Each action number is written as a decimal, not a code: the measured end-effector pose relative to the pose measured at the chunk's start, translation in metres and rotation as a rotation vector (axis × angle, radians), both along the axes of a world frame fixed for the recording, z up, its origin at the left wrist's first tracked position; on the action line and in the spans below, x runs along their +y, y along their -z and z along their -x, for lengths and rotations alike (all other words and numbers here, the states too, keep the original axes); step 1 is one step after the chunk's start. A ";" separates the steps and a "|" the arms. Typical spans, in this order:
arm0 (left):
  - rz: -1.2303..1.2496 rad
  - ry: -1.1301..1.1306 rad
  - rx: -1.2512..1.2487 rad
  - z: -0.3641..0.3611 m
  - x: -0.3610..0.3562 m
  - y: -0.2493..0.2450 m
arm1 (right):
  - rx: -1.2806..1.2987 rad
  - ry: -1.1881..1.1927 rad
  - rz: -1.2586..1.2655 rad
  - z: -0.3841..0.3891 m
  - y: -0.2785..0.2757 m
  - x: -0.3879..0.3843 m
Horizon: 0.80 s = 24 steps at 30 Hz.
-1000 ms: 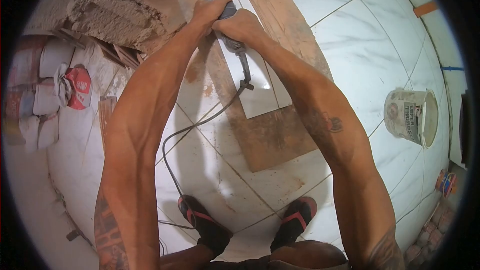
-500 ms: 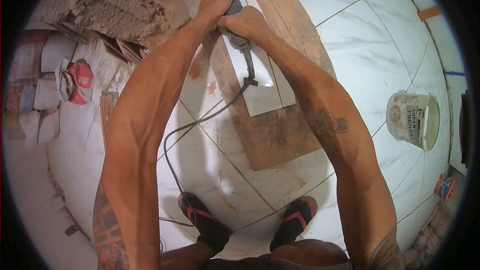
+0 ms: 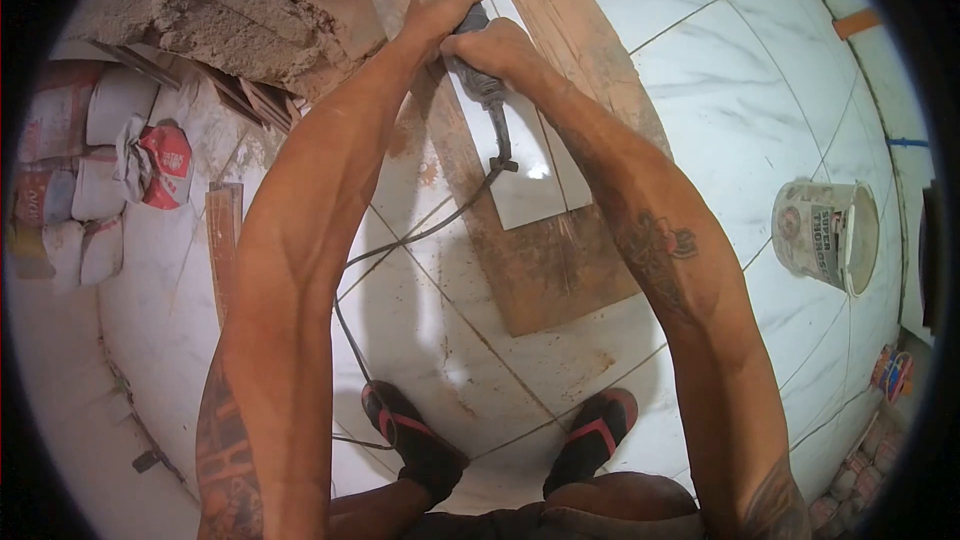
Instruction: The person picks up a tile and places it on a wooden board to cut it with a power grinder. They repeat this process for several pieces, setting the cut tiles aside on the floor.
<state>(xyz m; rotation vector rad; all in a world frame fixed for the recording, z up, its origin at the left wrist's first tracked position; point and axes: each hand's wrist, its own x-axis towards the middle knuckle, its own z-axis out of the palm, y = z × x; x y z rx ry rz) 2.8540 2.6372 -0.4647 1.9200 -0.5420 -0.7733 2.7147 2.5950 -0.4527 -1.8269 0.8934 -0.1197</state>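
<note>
Both hands grip a dusty dark corded power tool (image 3: pixel 482 86), which looks like an angle grinder, near the top of the view. My left hand (image 3: pixel 438 20) is wrapped round its body, toward the head. Just behind it, my right hand (image 3: pixel 500 48) closes round the rear part of the body. Under the tool lies a white tile (image 3: pixel 528 202) on a brown wooden board (image 3: pixel 540 305). A dark cord (image 3: pixel 440 223) runs from the tool's rear down toward my feet. The working end of the tool is mostly out of sight at the top edge.
A dirty white bucket (image 3: pixel 800 230) lies tilted or on its side at the right. Stacked bags (image 3: pixel 90 180) stand at the left, near a rough mortar heap (image 3: pixel 200 15). My feet in flip-flops (image 3: pixel 410 435) stand on the marbled floor tiles, beside the cord.
The tool and both hands have shifted slightly toward me. My left forearm has moved a little to the right. The grip of both hands is unchanged.
</note>
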 end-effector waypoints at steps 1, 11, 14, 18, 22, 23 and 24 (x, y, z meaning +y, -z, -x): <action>-0.005 -0.004 -0.002 0.002 0.002 -0.002 | -0.007 0.004 0.004 0.002 -0.001 0.002; 0.023 0.018 0.064 0.006 0.009 0.002 | 0.008 -0.005 0.002 0.005 0.003 0.009; 0.016 0.005 0.063 0.009 0.010 0.002 | 0.029 -0.005 -0.009 0.007 0.001 0.011; -0.047 0.017 0.045 0.023 0.021 -0.010 | 0.035 -0.012 -0.014 0.014 0.006 0.015; 0.028 0.024 0.078 0.033 0.028 -0.009 | 0.077 -0.017 -0.011 0.021 0.000 0.020; 0.044 0.029 0.079 0.033 0.028 -0.008 | 0.068 -0.020 -0.029 0.023 -0.002 0.020; 0.045 0.023 0.079 0.033 0.028 -0.007 | 0.059 -0.021 -0.045 0.024 -0.004 0.020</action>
